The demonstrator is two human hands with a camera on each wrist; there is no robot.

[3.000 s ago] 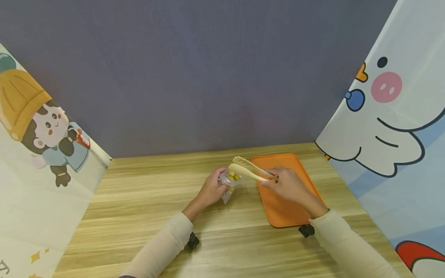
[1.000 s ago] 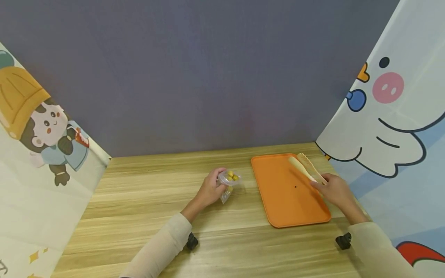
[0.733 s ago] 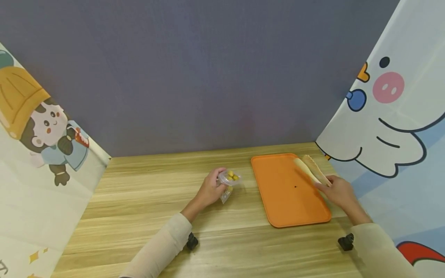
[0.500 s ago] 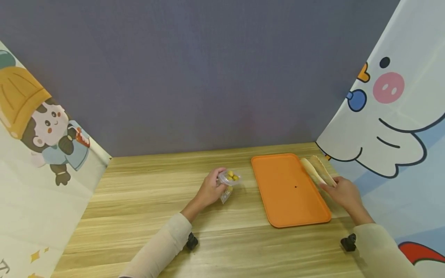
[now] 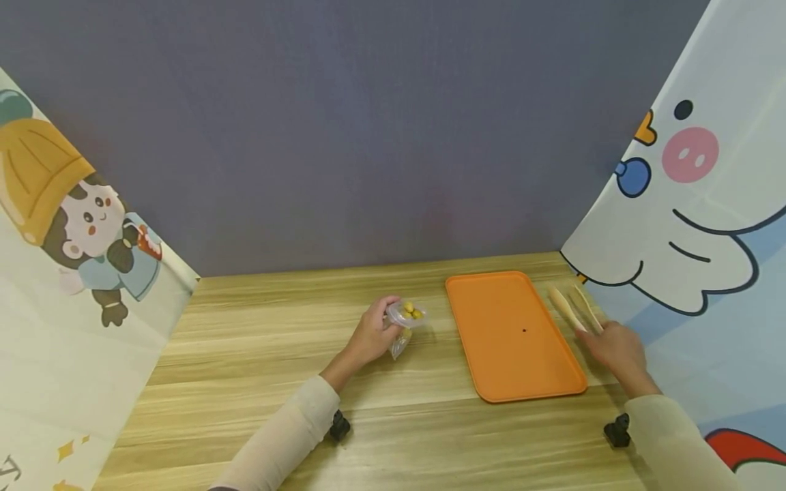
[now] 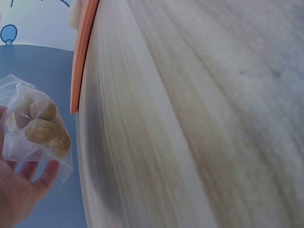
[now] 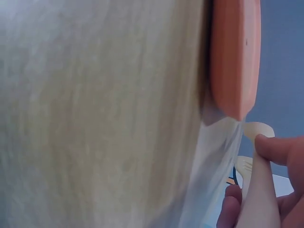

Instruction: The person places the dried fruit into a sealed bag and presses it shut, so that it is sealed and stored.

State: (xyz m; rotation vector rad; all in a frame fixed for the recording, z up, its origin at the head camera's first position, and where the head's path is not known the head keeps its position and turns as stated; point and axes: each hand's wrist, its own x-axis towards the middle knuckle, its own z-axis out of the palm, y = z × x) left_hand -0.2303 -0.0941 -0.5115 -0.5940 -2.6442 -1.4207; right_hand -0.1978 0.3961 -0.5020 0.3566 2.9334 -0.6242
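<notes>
In the head view my left hand (image 5: 371, 333) holds up a clear plastic bag (image 5: 399, 345) near the middle of the table. Several round yellow-brown balls (image 6: 40, 130) with cracked surfaces show through the bag in the left wrist view. My right hand (image 5: 617, 351) grips cream-coloured tongs (image 5: 566, 307), thumb on one arm and fingers round the other in the right wrist view. The tongs lie low beside the right edge of the orange tray (image 5: 497, 341), tips pointing to the back wall and their two arms spread apart.
A small dark speck (image 5: 524, 331) sits on the tray. The wooden table (image 5: 264, 341) ends at a grey back wall (image 5: 368, 136). Printed cartoon panels (image 5: 694, 225) stand at both sides, the right one close to my right hand.
My right hand has carried the tongs from beside the bag, across the tray and down to its right side. The tongs' arms drew together, then spread again. My left hand stays put.
</notes>
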